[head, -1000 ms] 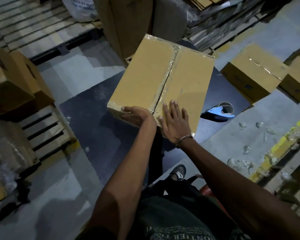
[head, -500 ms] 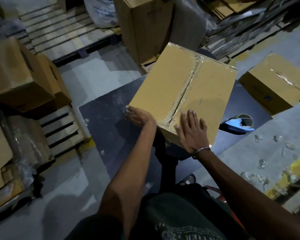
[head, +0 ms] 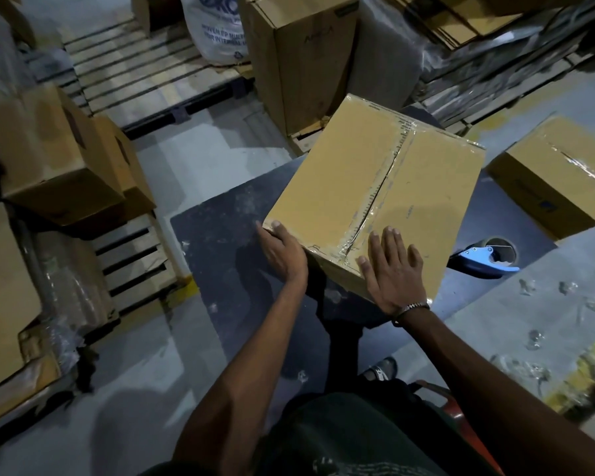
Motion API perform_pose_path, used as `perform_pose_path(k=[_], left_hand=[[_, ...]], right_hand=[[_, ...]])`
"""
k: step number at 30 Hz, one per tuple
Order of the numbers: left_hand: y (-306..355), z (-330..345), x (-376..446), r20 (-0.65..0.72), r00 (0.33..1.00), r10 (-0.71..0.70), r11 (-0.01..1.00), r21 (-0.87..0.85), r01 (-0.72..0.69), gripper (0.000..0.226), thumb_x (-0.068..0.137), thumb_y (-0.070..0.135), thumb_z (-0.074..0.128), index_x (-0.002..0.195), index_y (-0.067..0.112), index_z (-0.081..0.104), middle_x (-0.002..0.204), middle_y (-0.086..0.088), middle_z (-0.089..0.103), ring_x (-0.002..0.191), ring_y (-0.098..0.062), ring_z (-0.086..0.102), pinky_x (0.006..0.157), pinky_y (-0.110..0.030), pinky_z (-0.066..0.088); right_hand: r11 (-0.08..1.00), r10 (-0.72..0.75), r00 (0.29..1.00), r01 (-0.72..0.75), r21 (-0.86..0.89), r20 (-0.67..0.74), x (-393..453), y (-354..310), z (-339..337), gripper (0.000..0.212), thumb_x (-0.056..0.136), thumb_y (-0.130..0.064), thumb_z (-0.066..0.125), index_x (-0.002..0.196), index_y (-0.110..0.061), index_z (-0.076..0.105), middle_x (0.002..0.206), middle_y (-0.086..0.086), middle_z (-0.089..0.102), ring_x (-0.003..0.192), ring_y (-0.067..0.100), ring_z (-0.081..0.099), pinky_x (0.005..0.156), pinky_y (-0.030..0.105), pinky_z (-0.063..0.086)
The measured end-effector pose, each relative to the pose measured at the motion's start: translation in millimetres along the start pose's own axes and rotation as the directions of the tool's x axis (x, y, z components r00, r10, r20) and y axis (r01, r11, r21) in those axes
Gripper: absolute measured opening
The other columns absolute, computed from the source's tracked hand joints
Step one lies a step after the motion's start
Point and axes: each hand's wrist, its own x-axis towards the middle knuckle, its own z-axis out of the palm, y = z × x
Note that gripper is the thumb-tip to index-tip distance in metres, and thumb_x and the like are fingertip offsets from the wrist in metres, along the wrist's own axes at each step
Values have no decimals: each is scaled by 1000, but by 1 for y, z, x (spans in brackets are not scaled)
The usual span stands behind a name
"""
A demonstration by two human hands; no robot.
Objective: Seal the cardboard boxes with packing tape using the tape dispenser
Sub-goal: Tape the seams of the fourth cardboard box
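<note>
1. Cardboard box (head: 375, 197) sits on the dark desk (head: 220, 235), its top seam already covered by a glossy, wrinkled strip of clear tape (head: 378, 190).
2. Left hand (head: 284, 252) grips the near-left corner with fingers curled around the side edge; right hand (head: 394, 273) lies flat with fingers spread, pressing the near edge beside the tape end (a smoothing or steadying touch, by the look of it).
3. Judged step: finishing this box. Next likely calls for shifting it aside and reaching for the blue tape dispenser (head: 488, 259) lying on the desk just right of it.
4. Board is matte tan with crisp edges; another taped box (head: 550, 180) rests nearby.
</note>
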Motion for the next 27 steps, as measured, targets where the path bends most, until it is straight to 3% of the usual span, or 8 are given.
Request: perform_pose_path(k=[5,10,13,15,17,19,23,27], left_hand=[[-12,9,-34,174,985,-4,983,180,-28,78,113,44,34,166,6,-8,176,-15,-1,162,-30,13,129,-42,22],[-7,3,-23,15,997,-76,996,55,75,87,103,62,40,166,10,10,174,-19,10,157,-39,22,122,-53,31],[11,6,6,-61,997,36,998,46,-34,90,105,64,40,167,10,6,174,-18,11,158,-34,21,126,-44,27],[22,10,18,-3,990,138,980,146,-136,72,109,54,37,163,6,30,169,-18,28,155,-30,29,122,-35,26],[25,14,23,15,984,176,963,207,-175,51,113,39,38,140,2,61,149,-19,54,138,-31,48,97,-20,30],[23,17,26,-83,980,180,972,170,-164,42,114,30,43,121,-1,70,129,-20,66,121,-34,58,81,-17,25],[32,22,22,-260,948,-184,980,-126,156,56,111,48,42,143,4,53,138,-21,61,123,-38,59,84,-30,35],[18,32,-5,-167,907,-386,914,-204,351,97,101,78,26,167,9,14,170,-21,27,153,-40,32,124,-46,26]], right_hand=[[999,11,1000,-12,35,27,0,-1,-1,71,107,-61,6,166,-23,12,174,9,5,161,23,1,125,53,11],[999,15,1000,-16,39,20,-1,-1,-2,69,107,-60,9,167,-24,11,174,9,5,161,22,2,125,52,11],[999,21,1000,-22,44,23,-1,-2,-2,68,108,-60,10,166,-25,12,174,8,6,161,22,3,125,52,11],[999,19,1000,-20,33,22,0,-2,-2,68,108,-60,10,166,-25,13,174,8,8,161,22,4,124,52,13],[999,20,1000,-20,31,20,0,-2,-2,69,107,-60,8,166,-24,14,174,8,9,161,22,5,124,52,14],[999,15,1000,-15,28,25,0,-2,-3,73,106,-64,7,166,-24,13,174,10,9,161,23,4,124,53,13],[1000,-9,996,8,15,87,0,-2,-10,89,98,-79,5,166,-22,7,173,14,1,161,27,-4,125,56,7],[994,-45,994,35,102,103,4,-1,-17,83,100,-77,8,166,-27,7,174,11,-3,160,25,-10,125,57,4]])
